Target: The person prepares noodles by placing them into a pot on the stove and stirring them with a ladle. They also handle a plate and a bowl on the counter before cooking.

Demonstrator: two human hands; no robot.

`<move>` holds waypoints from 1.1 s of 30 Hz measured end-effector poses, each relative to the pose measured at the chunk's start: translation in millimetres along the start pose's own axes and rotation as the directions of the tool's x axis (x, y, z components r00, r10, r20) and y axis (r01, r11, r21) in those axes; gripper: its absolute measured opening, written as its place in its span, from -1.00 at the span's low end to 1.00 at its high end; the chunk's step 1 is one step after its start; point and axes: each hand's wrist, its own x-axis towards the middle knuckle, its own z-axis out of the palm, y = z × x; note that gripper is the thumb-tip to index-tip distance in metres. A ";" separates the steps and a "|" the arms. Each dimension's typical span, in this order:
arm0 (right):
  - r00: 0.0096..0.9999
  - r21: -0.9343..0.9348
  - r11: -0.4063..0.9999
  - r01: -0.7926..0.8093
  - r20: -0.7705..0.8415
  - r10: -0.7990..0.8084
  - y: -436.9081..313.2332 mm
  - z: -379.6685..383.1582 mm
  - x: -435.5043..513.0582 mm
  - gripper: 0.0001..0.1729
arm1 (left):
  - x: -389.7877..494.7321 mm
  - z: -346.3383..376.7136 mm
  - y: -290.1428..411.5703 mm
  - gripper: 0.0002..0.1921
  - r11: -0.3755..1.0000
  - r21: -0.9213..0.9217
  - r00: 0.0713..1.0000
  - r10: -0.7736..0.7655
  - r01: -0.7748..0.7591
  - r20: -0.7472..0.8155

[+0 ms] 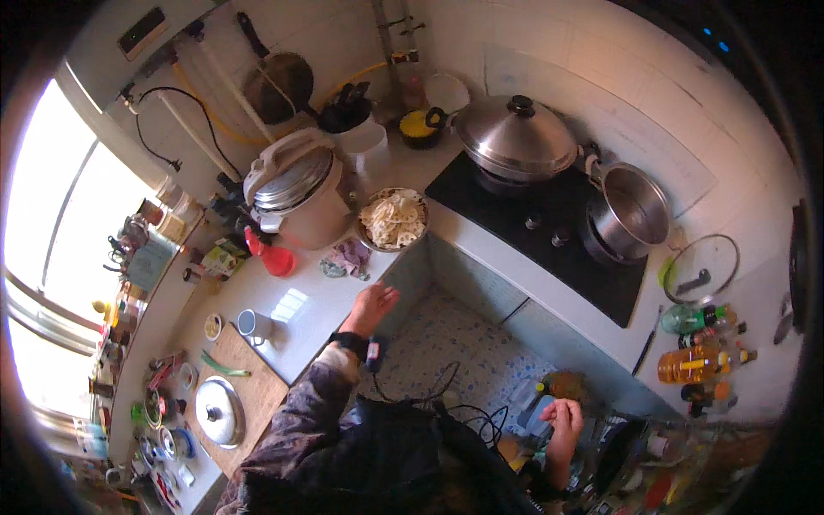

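My left hand (372,309) hangs over the front edge of the white counter (309,322), fingers loosely extended and nothing in them. A crumpled cloth (347,260) lies on the counter just beyond it, and a metal bowl of sliced lotus root (394,219) stands behind the cloth. Lower on the right, my right hand (564,421) is held above the floor with its fingers loosely curled; no object shows in it. A stainless wok with a domed lid (518,138) and an uncovered steel pot (629,209) stand on the black hob (515,225).
Left are a pressure cooker (299,193), red spray bottle (273,255), mug (253,325) and wooden cutting board (257,386) bearing a scallion (225,365) and metal lid (219,411). A glass lid (702,267) and oil bottle (692,364) lie right. Black cables (444,389) hang near my body.
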 end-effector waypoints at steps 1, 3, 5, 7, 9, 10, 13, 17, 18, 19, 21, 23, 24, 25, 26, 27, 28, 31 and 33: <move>0.999 -0.014 1.000 -0.005 0.031 0.006 0.3 -3.1 8.2 -0.83 | 2.1 9.2 1.5 -0.78 1.000 -0.024 1.000 0.010 -0.010 -0.007; 0.997 -0.007 0.999 -0.054 0.058 0.054 1.0 -4.6 23.4 -0.83 | 12.3 18.5 7.4 -0.75 0.879 0.471 0.997 0.058 -0.071 0.042; 0.995 -0.034 0.999 -0.026 0.101 0.029 -4.0 -5.0 43.9 -0.83 | 28.8 12.8 12.2 -0.69 -0.014 0.982 0.980 0.067 -0.188 0.188; 0.995 -0.024 1.000 -0.001 0.100 0.003 -11.8 0.3 65.7 -0.83 | 56.6 1.9 8.3 -0.63 0.879 0.474 0.992 -0.002 -0.057 0.124; 0.997 -0.010 0.999 0.044 0.062 -0.043 -23.7 3.7 86.7 -0.83 | 88.1 -12.3 1.8 -0.57 0.978 0.187 0.985 0.063 -0.093 0.159; 0.994 -0.006 0.997 0.081 0.071 -0.080 -31.4 2.9 95.4 -0.82 | 102.4 -20.3 2.2 -0.55 0.891 0.404 0.968 0.130 -0.209 0.213; 0.991 -0.015 0.991 0.136 -0.008 -0.137 -48.3 6.9 108.3 -0.82 | 145.1 -22.1 -4.5 -0.52 0.944 0.289 0.987 0.147 -0.159 0.061; 0.996 0.003 1.000 0.026 -0.091 -0.026 -67.1 9.8 106.4 -0.84 | 165.0 -20.2 -8.5 -0.73 0.856 0.401 0.943 0.266 -0.326 0.199; 0.995 -0.005 1.000 0.016 -0.097 -0.017 -69.5 12.3 106.8 -0.84 | 165.4 -19.7 -10.3 -0.73 0.986 0.068 0.985 0.146 -0.153 0.097; 0.997 -0.044 0.999 0.026 -0.072 -0.029 -73.5 14.0 107.4 -0.85 | 164.8 -19.6 -11.5 -0.73 0.912 0.293 0.958 0.258 -0.285 0.128; 0.998 -0.094 0.995 0.017 -0.065 -0.023 -79.3 24.8 118.8 -0.86 | 162.8 -19.7 -10.2 -0.76 0.928 0.311 0.977 0.209 -0.208 0.028; 0.999 -0.105 0.994 0.038 -0.024 -0.040 -82.4 39.9 135.1 -0.86 | 157.9 -17.2 -5.1 -0.81 0.977 0.151 0.981 0.163 -0.147 -0.103; 0.997 -0.135 0.988 0.075 0.022 -0.072 -84.8 48.6 144.0 -0.86 | 152.8 -15.0 -0.3 -0.84 0.887 0.363 0.952 0.306 -0.285 0.000; 0.992 -0.157 0.981 0.118 0.071 -0.108 -87.4 58.3 154.4 -0.85 | 146.4 -9.7 3.9 -0.84 0.857 0.441 0.952 0.306 -0.265 -0.022; 0.981 -0.167 0.973 0.157 0.139 -0.135 -90.7 67.5 164.8 -0.86 | 137.9 -2.7 9.1 -0.83 0.888 0.385 0.960 0.280 -0.253 -0.015; 0.965 -0.175 0.965 0.197 0.211 -0.159 -94.4 75.4 173.8 -0.86 | 127.1 6.3 14.4 -0.81 0.853 0.386 0.934 0.352 -0.350 0.068; 0.941 -0.178 0.955 0.238 0.287 -0.181 -96.4 83.1 181.9 -0.87 | 114.2 16.2 19.9 -0.78 0.847 0.396 0.932 0.357 -0.353 0.066; 0.896 -0.136 0.958 0.252 0.406 -0.178 -100.2 112.1 213.6 -0.84 | 74.8 57.0 38.1 -0.76 0.887 0.309 0.935 0.354 -0.344 0.027; 0.841 -0.166 0.917 0.362 0.483 -0.245 -103.6 126.4 232.3 -0.75 | 51.0 87.4 48.6 -0.87 0.976 0.090 0.980 0.198 -0.197 -0.009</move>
